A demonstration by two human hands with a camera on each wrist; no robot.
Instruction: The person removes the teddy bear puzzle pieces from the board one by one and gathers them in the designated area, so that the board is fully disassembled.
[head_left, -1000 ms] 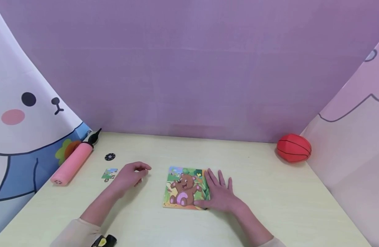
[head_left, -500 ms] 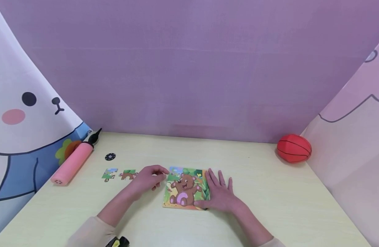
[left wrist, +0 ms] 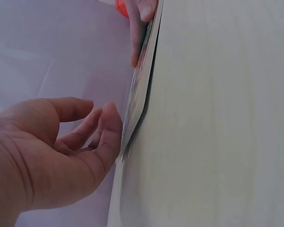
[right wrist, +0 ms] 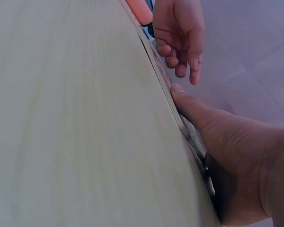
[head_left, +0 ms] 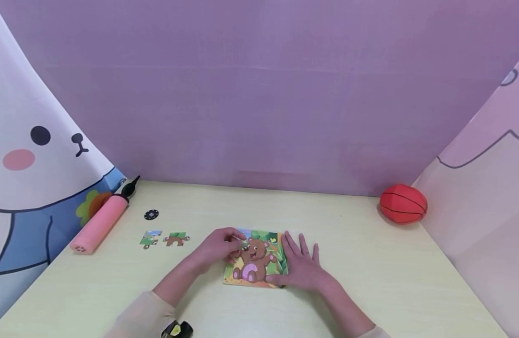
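Note:
A square bear jigsaw puzzle lies flat near the middle of the table in the head view. Fingers spread, my right hand rests on its right side, the thumb on its lower right part. My left hand hovers over the upper left part and hides some of the picture. In the left wrist view this left hand has loosely bent fingers and holds nothing. Two loose puzzle pieces lie to the left: one with sky and grass, one with brown on green.
A black round chip lies behind the loose pieces. At the far left is a pink hand pump with a black nozzle. A red ball with black lines sits at the back right. A purple cloth hangs behind the table.
My left hand has moved right, from beside the loose pieces to over the puzzle's upper left part, uncovering the brown and green piece. The right hand has stayed in place.

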